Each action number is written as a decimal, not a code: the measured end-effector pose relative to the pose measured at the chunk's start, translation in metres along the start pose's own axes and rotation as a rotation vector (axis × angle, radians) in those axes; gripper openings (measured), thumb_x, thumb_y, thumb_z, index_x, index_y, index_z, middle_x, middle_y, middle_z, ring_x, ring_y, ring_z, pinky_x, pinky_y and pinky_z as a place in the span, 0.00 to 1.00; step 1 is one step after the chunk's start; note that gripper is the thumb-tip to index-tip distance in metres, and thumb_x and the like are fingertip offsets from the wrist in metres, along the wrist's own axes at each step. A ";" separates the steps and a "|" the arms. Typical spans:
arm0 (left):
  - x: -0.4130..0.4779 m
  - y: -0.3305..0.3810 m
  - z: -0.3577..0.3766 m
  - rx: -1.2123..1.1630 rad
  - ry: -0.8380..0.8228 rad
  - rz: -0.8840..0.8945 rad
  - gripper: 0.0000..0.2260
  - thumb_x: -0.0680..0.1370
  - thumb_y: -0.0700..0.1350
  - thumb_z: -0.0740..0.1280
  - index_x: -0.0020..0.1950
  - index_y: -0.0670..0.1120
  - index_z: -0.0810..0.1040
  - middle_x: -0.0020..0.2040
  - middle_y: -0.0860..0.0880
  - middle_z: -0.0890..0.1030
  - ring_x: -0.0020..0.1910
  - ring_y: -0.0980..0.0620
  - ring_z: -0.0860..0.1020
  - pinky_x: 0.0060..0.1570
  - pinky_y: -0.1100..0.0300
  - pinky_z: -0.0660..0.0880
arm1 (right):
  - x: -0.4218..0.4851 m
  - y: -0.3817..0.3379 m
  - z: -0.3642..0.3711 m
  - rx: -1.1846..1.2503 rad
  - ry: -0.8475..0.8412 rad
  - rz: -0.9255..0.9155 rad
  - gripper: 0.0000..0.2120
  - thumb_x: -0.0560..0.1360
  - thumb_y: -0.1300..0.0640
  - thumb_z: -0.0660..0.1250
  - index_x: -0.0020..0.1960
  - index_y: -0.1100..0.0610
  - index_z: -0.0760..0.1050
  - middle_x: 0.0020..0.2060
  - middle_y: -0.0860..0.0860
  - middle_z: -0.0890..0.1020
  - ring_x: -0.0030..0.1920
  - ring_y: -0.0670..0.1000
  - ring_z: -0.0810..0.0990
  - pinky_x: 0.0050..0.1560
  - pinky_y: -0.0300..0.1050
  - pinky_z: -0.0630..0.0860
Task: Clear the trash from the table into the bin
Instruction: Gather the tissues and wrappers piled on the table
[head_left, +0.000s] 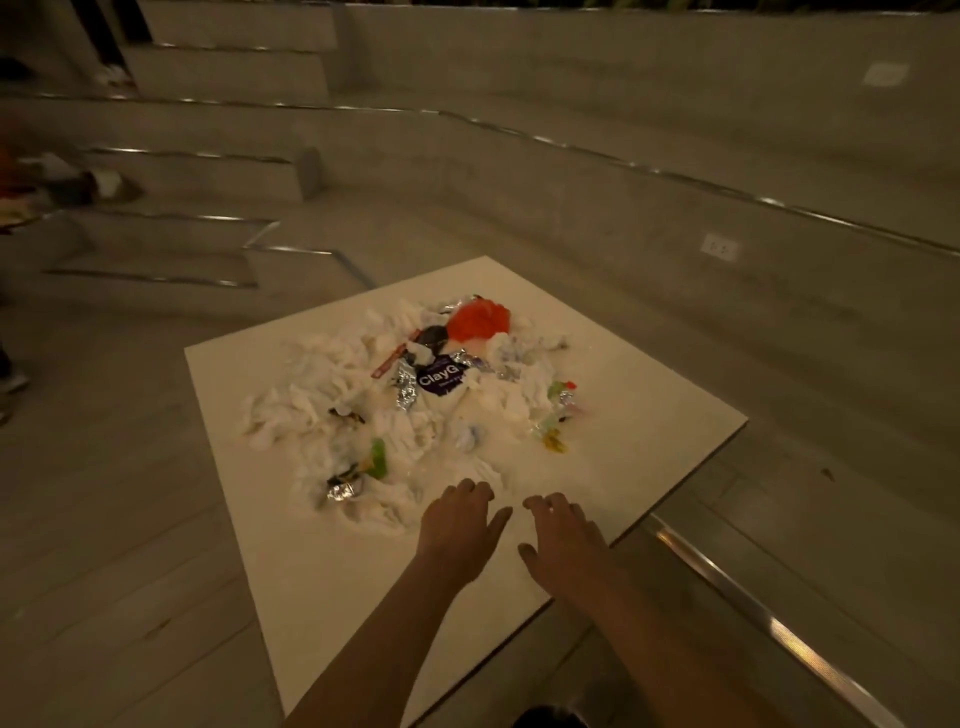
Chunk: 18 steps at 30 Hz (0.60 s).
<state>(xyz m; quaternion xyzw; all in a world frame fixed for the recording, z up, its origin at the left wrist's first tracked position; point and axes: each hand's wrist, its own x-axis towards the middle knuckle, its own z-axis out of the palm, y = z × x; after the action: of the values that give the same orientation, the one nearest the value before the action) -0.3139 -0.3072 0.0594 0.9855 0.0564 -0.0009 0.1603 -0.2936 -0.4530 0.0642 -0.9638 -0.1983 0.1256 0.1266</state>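
A heap of trash (410, 410) covers the middle of a white square table (322, 582): crumpled white tissues, foil scraps, a purple wrapper (440, 383), an orange plastic piece (478, 321) at the far side, and small green and yellow bits. My left hand (460, 525) hovers palm down at the near edge of the heap, fingers apart, holding nothing. My right hand (563, 538) is beside it over bare tabletop, also spread and empty. No bin is in view.
Concrete steps with metal edging (727, 582) curve around the table on the right and at the back. Wooden floor (104, 519) lies to the left. Dim clutter (62, 182) sits on a step at the far left.
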 end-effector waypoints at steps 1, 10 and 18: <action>0.005 -0.012 -0.001 0.003 0.003 -0.005 0.18 0.79 0.59 0.56 0.61 0.49 0.72 0.58 0.48 0.76 0.58 0.48 0.74 0.54 0.54 0.73 | 0.007 -0.007 0.004 0.000 -0.006 -0.003 0.25 0.77 0.47 0.60 0.71 0.51 0.58 0.69 0.53 0.64 0.67 0.56 0.66 0.64 0.52 0.68; 0.067 -0.098 0.015 0.051 0.060 -0.009 0.18 0.78 0.55 0.58 0.67 0.52 0.65 0.67 0.51 0.67 0.64 0.51 0.68 0.59 0.57 0.70 | 0.078 -0.039 0.049 0.110 -0.075 0.070 0.50 0.63 0.26 0.63 0.75 0.42 0.42 0.77 0.50 0.42 0.76 0.58 0.52 0.68 0.59 0.62; 0.124 -0.138 0.028 0.148 -0.082 -0.038 0.29 0.78 0.58 0.58 0.75 0.58 0.48 0.77 0.46 0.47 0.76 0.41 0.51 0.72 0.43 0.59 | 0.117 -0.045 0.076 0.029 -0.066 0.092 0.41 0.66 0.28 0.61 0.73 0.37 0.49 0.77 0.51 0.47 0.76 0.55 0.47 0.71 0.56 0.56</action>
<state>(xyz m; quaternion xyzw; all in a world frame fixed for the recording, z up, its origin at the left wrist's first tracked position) -0.2059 -0.1724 -0.0137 0.9925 0.0684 -0.0484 0.0894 -0.2271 -0.3500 -0.0164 -0.9653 -0.1557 0.1659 0.1283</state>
